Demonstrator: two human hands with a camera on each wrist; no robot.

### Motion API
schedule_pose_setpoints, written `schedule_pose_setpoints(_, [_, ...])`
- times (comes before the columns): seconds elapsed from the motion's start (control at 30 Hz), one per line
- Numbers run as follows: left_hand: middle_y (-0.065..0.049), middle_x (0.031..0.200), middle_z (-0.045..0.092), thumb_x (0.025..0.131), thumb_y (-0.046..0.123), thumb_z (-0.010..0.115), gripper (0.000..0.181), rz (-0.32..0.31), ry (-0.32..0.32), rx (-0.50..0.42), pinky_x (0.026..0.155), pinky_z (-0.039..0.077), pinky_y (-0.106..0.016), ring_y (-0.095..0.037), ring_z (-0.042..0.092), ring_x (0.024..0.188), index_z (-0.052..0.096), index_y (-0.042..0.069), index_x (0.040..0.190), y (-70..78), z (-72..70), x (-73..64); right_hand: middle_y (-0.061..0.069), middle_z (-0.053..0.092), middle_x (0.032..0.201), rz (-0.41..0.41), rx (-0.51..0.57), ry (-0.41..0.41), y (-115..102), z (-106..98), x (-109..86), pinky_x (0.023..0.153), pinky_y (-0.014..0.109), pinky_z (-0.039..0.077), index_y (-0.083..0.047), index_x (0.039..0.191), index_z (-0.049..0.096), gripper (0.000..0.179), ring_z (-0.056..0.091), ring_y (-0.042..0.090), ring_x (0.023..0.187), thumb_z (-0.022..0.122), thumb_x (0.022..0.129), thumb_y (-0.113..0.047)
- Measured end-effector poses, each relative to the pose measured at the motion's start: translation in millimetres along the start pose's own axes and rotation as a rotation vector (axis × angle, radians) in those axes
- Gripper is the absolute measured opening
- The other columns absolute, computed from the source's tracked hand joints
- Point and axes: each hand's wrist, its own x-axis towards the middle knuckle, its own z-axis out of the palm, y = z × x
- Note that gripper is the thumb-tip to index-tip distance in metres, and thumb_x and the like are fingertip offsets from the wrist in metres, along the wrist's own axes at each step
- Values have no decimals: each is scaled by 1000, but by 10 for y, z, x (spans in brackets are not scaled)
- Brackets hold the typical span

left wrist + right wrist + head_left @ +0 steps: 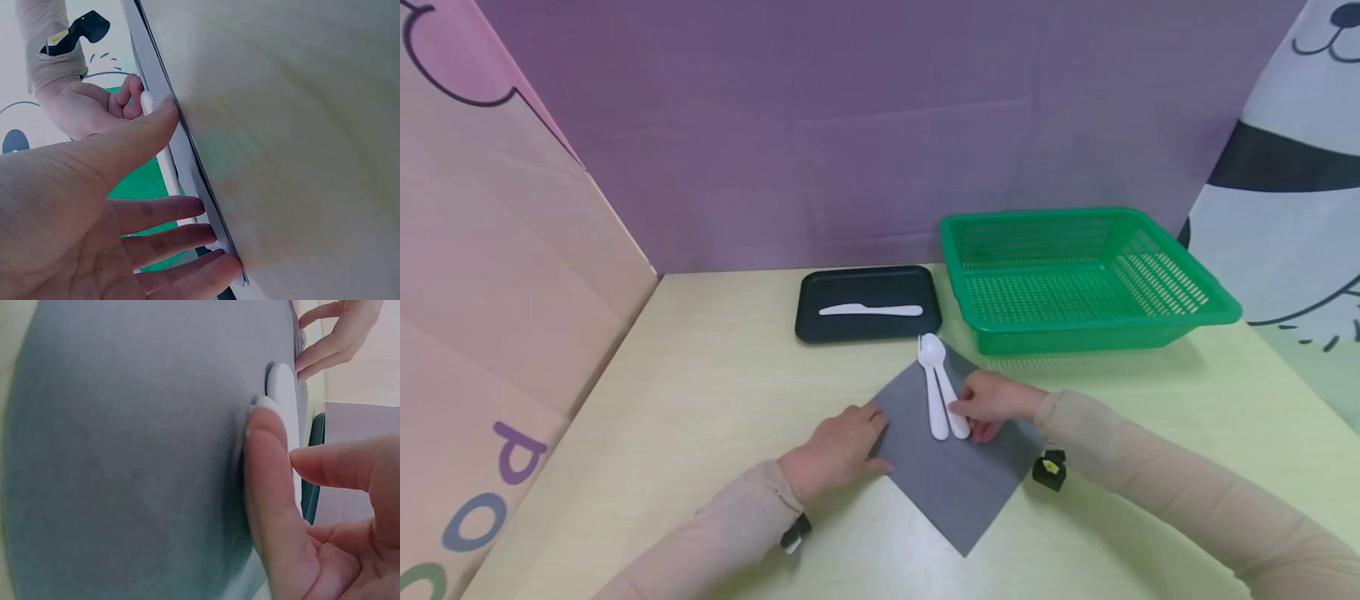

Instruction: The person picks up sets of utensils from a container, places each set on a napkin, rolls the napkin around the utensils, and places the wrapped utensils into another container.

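A dark grey square napkin [958,492] lies flat on the table, turned with one corner toward me. On its upper part a white plastic fork [933,406] and a white plastic spoon [946,382] lie side by side, heads pointing away from me. My right hand [997,398] pinches the spoon's handle between thumb and finger; the right wrist view shows the thumb [265,462] on the near side. At the napkin's left corner rests my left hand [835,450], fingers extended and spread along the edge in the left wrist view.
Behind the napkin sits a black tray [868,332] with a white plastic knife [880,310] lying in it. A green perforated basket [1075,337] stands at the back right, near the purple back wall [820,133]. A printed panel [512,292] borders the table's left side.
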Motion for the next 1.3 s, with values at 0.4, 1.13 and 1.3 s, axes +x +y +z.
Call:
schedule_pose_setpoints(0.4, [-14, 130, 53, 83, 40, 67, 63, -1, -6, 9, 92, 51, -40, -28, 54, 115, 51, 0, 129, 2, -5, -7, 4, 55, 58, -21, -121, 3, 4, 2, -42, 51, 27, 55, -3, 74, 58, 31, 59, 13, 52, 51, 95, -25])
schedule_pose_setpoints(1.13, [-15, 130, 53, 83, 40, 67, 64, 12, 9, 7, 92, 51, -39, -28, 55, 114, 51, -1, 129, -8, -4, -4, -1, 50, 48, -42, -248, 47, -74, 0, -2, 46, 22, 46, -7, 62, 57, 37, 51, 10, 45, 55, 92, -28])
schedule_pose_setpoints(1.3, [-15, 130, 53, 83, 41, 67, 64, 7, 6, 4, 91, 52, -39, -28, 55, 114, 51, -1, 129, -6, 2, -1, -1, 50, 49, -37, -240, 53, -83, 11, 4, 46, 22, 46, -7, 64, 59, 35, 52, 10, 45, 55, 92, -27])
